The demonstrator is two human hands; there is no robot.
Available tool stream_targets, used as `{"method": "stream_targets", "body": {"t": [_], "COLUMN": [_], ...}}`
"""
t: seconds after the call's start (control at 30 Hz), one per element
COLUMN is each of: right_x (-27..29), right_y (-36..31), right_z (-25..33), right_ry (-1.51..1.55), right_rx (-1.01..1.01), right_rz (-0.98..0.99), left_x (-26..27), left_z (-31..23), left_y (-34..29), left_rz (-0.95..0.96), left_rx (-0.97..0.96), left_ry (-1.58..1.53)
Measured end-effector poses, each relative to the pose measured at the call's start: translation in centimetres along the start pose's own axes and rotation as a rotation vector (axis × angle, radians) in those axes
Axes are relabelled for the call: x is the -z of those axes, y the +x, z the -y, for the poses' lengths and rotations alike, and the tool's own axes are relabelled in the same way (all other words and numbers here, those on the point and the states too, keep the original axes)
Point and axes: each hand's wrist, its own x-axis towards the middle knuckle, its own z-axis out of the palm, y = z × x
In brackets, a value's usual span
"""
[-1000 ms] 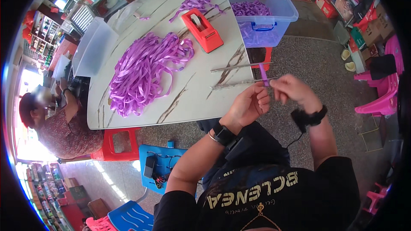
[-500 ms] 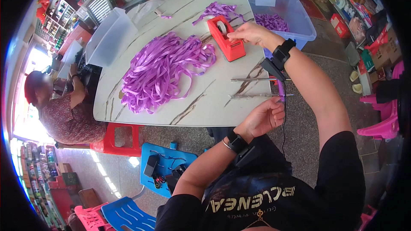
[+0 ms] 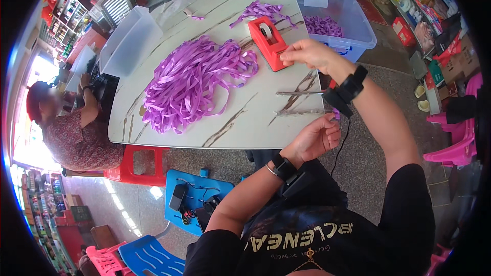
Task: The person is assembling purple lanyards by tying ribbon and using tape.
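At the near end of a red tape dispenser (image 3: 276, 61), my right hand (image 3: 312, 53) pinches with thumb and fingertips. They seem to hold the tape's end; the strip is too thin to see clearly. The white tape roll (image 3: 266, 31) sits inside the dispenser. By the table's right edge my left hand (image 3: 313, 140) is closed with curled fingers, its fingertips at a short bit of purple ribbon (image 3: 336, 114) beside the end of a metal rod (image 3: 302, 112). A second rod (image 3: 299, 93) lies parallel, farther off. A big heap of purple ribbons (image 3: 192, 84) covers the table's middle.
A smaller ribbon pile (image 3: 263, 10) lies beyond the dispenser on the marble-patterned table (image 3: 240, 125). A clear bin (image 3: 353, 25) holding ribbons stands right of it; another clear bin (image 3: 125, 43) is at left. A seated person (image 3: 76, 128) works at far left. A blue stool (image 3: 179, 220) holds devices and cables.
My right hand has moved from the dispenser's middle to its near end, toward me and slightly right. My left hand has stayed nearly still at the rod's end.
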Motion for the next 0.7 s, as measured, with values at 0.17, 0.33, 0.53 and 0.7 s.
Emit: {"method": "stream_targets", "body": {"t": [0.17, 0.33, 0.53, 0.7], "right_x": [-0.3, 0.6, -0.9, 3.3], "right_y": [0.0, 1.8, -0.2, -1.0], "right_z": [-3.0, -4.3, -1.3, -3.8], "right_ry": [0.065, -0.315, -0.776, -0.627], "right_rx": [-0.002, 0.233, 0.108, 0.190], "right_rz": [-0.121, -0.257, -0.438, -0.167], "left_x": [0.1, -0.2, -0.2, -0.1], "left_z": [0.3, 0.3, 0.1, 0.4], "left_y": [0.1, 0.2, -0.1, 0.7], "left_rz": [0.030, 0.015, 0.004, 0.022], "left_rx": [0.005, 0.005, -0.008, -0.001], "left_ry": [-0.037, -0.021, 0.005, -0.018]}}
